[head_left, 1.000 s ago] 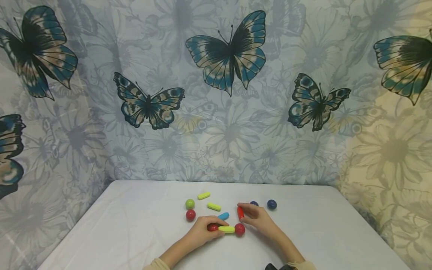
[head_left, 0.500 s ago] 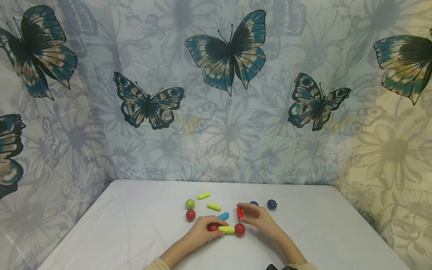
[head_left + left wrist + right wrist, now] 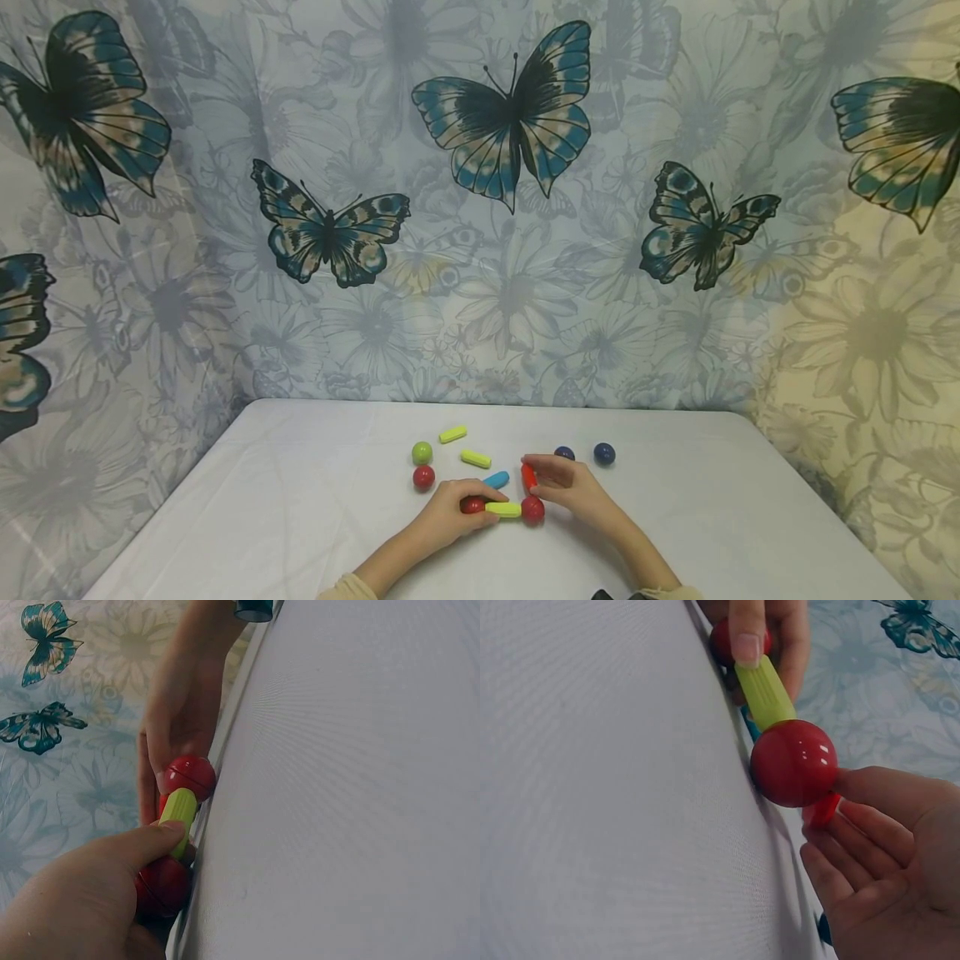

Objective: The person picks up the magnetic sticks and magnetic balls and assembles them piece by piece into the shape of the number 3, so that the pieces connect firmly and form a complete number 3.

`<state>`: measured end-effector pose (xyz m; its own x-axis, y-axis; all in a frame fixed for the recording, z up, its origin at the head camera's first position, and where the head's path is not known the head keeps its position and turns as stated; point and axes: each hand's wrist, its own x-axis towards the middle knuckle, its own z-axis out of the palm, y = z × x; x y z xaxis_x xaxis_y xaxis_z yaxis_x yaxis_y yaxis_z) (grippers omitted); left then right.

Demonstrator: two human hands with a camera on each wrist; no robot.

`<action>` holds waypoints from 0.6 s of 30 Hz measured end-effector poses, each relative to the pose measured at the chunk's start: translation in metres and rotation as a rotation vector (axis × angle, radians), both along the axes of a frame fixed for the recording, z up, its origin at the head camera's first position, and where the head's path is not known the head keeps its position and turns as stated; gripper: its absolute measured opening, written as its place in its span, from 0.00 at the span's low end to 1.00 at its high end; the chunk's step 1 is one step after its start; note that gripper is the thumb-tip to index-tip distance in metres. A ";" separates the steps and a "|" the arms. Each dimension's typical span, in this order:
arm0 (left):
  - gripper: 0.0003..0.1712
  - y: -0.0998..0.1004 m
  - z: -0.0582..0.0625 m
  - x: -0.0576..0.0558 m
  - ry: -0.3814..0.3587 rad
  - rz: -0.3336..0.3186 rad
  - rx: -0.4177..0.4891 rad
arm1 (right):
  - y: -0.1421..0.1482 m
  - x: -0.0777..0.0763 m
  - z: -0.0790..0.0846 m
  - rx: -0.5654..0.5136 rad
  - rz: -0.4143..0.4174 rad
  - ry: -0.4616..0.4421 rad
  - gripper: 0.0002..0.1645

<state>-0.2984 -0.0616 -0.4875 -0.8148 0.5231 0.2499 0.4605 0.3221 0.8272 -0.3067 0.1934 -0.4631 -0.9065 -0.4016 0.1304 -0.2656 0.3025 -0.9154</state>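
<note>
On the table, a yellow-green stick [image 3: 504, 510] lies between two red balls, one [image 3: 472, 506] partly covered by my left hand [image 3: 450, 510], the other [image 3: 532, 510] at its right end. My left thumb and fingers grip the stick near the left ball, as the left wrist view shows. My right hand [image 3: 573, 490] holds a red stick [image 3: 529, 478] between thumb and fingers. That red stick's near end is at the right red ball [image 3: 795, 763]; whether they are joined is hidden. A blue stick [image 3: 497, 480] lies just behind my left fingers.
A green ball [image 3: 422, 453] and another red ball [image 3: 423, 477] sit at the left. Two loose yellow-green sticks [image 3: 476, 459] lie farther back. Two dark blue balls [image 3: 604, 454] are beyond my right hand. A butterfly-patterned cloth [image 3: 510, 333] hangs behind the white table [image 3: 315, 467].
My right hand has shifted slightly left and the red stick has come closer to the right red ball, meeting it from behind. The left hand has stayed in place.
</note>
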 end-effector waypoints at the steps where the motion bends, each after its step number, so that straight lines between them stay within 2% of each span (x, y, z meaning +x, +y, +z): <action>1: 0.14 0.000 0.000 0.000 0.000 0.000 -0.001 | 0.000 0.000 0.000 -0.007 0.006 -0.001 0.32; 7: 0.14 0.000 -0.001 0.000 0.004 0.006 -0.011 | 0.001 0.000 -0.001 -0.049 0.038 -0.003 0.32; 18: 0.14 0.000 -0.001 -0.001 0.003 0.001 -0.007 | 0.001 -0.002 -0.006 -0.084 0.012 -0.040 0.34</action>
